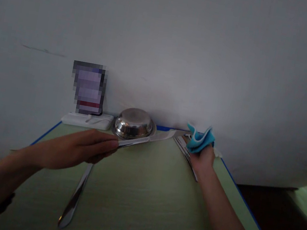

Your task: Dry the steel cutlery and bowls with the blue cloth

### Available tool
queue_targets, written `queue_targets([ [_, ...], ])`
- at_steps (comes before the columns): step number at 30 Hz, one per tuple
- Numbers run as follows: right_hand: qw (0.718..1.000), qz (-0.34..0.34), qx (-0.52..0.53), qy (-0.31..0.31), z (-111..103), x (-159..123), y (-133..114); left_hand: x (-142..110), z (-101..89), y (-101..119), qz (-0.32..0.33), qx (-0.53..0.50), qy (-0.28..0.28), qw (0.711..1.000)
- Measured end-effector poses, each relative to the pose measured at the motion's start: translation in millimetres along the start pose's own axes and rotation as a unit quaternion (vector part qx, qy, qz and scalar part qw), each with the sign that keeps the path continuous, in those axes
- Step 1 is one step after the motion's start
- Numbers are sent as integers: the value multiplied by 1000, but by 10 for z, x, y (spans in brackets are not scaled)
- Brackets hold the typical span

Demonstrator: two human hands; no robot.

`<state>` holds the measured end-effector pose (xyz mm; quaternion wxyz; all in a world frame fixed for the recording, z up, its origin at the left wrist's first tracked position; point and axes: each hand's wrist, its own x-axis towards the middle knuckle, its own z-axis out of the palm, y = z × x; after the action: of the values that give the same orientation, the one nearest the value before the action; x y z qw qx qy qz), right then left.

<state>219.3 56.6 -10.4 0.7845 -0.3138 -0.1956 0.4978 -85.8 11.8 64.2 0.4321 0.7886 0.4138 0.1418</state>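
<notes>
My left hand (88,147) is closed around the handle of a metal table knife (163,135), whose blade points right and slightly up above the table. In my right hand (205,160) a crumpled blue cloth (200,140) is gripped close to the blade's tip; whether it touches the tip is hard to see. A second piece of metal cutlery (75,200) lies on the table below my left hand, which hides its far end. Several long, thin metal pieces (186,154) lie beside my right hand, partly covered by it.
An upturned metal bowl (135,123) stands at the back of the green table (137,207), near the wall. To its left, a phone (89,90) with a blurred screen leans on a white stand (90,119). Blue edging runs along the table's sides.
</notes>
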Motion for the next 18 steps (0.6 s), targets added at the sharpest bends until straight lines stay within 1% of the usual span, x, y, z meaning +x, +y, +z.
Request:
queue_targets([
  [1, 999, 37, -25, 29, -29, -83, 25, 31, 49, -14, 2, -5, -4, 1000],
  [2, 995, 81, -59, 29, -40, -184, 66, 63, 103, -29, 4, -8, -8, 1000],
  [3, 988, 124, -95, -1, -38, -294, 119, 92, 158, -44, 5, -12, -9, 1000],
  [4, 977, 163, -128, -47, -28, -405, 178, 116, 207, -59, 4, -19, -10, 1000],
  [5, 962, 199, -165, -89, -14, -507, 237, 136, 247, -72, 2, -33, -9, 999],
  [6, 947, 222, -202, -110, -1, -594, 288, 149, 276, -84, 2, -53, -5, 999],
  [7, 935, 229, -236, -132, 11, -662, 326, 156, 293, -93, 2, -77, 3, 997],
  [8, 922, 226, -272, -157, 22, -709, 344, 160, 301, -100, 4, -104, 14, 995],
  [10, 892, 191, -344, -223, 45, -757, 315, 160, 308, -103, 11, -148, 41, 988],
  [12, 842, 140, -415, -315, 85, -770, 209, 162, 338, -95, 15, -165, 56, 985],
  [13, 817, 110, -444, -351, 113, -777, 142, 167, 369, -87, 15, -165, 55, 985],
  [14, 796, 81, -468, -375, 146, -789, 78, 174, 412, -79, 15, -159, 51, 986],
  [15, 787, 57, -483, -380, 181, -808, 24, 185, 465, -70, 17, -144, 44, 988],
  [16, 790, 44, -485, -373, 215, -834, -10, 197, 525, -61, 20, -118, 39, 992],
  [17, 803, 44, -474, -359, 246, -868, -22, 209, 587, -53, 25, -81, 35, 996],
  [18, 823, 53, -453, -339, 271, -905, -11, 220, 648, -46, 31, -35, 36, 998],
])
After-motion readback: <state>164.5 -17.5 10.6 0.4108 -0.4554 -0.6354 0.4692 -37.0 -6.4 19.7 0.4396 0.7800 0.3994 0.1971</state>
